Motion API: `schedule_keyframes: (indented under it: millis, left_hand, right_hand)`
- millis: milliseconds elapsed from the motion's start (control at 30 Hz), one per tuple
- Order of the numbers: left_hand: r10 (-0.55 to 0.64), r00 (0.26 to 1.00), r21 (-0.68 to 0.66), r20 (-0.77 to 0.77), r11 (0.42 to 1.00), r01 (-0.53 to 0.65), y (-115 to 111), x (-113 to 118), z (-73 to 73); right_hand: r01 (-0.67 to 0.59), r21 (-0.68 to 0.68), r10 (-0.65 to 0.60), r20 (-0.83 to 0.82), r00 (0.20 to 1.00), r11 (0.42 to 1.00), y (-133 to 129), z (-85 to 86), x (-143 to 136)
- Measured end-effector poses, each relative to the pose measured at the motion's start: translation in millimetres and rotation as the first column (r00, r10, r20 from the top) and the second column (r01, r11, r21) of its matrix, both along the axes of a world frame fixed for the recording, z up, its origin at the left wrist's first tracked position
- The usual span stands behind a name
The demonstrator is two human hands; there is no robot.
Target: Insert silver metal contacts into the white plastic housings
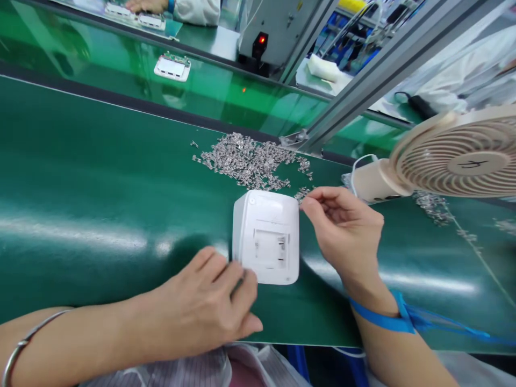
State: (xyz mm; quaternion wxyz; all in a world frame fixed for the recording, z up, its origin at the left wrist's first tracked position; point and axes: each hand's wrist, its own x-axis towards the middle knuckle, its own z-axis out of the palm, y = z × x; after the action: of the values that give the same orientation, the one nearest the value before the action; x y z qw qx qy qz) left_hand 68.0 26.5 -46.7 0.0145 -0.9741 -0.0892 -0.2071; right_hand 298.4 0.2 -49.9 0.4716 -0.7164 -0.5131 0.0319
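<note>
A white plastic housing (271,215) with rounded corners stands on the green work surface, a square recess with small metal contacts facing up. At its lower left corner is my left hand (221,298), fingers curled against it and the thumb apart below. My right hand (342,231) is beside the housing's upper right edge, thumb and forefinger pinched together. Whatever may be between those fingertips is too small to make out. Just beyond the housing lies a spread pile of small metal clips (252,161), a few of them close to my right fingertips.
A beige fan (463,158) stands at the right, with more metal pieces (433,207) behind it. A metal post (363,70) rises at the back. Past a rail, a white part with a circuit board (172,69) lies on a green belt. A co-worker's hand (147,5) is at the top.
</note>
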Motion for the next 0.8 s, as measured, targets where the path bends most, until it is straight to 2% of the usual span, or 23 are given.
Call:
schedule_keyframes:
  millis: [67,200,267,367,500,633,800]
  left_hand:
    - [-0.062,0.998,0.012,-0.015,0.998,0.062,3,-1,0.4]
    - [0.157,0.978,0.061,-0.134,0.987,-0.15,9,0,-0.3]
    - [0.202,0.971,0.108,-0.125,0.976,-0.189,8,2,-2.0]
    - [0.157,0.987,0.175,-0.028,0.973,-0.15,4,4,-6.3]
    - [0.14,0.99,0.152,0.001,0.979,-0.139,-2,4,-9.6]
    - [0.095,0.994,0.122,-0.061,0.989,-0.087,-1,3,-6.6]
    - [0.037,0.993,0.011,-0.116,0.999,-0.036,-4,3,-7.6]
  right_hand:
    - [-0.043,-0.021,0.042,-0.057,0.998,0.999,-2,1.8,-5]
    - [-0.113,-0.041,0.106,-0.147,0.983,0.993,-6,2.8,-9]
    - [-0.168,-0.028,0.161,-0.169,0.972,0.985,-8,3.0,-10]
    - [-0.267,-0.009,0.262,-0.165,0.951,0.964,-10,2.6,-14]
    - [-0.356,-0.027,0.348,-0.16,0.924,0.934,-10,-1.2,-25]
    - [-0.359,-0.042,0.348,-0.163,0.923,0.932,-11,-4.7,-34]
    - [-0.338,-0.049,0.327,-0.161,0.931,0.94,-12,-2.8,-36]
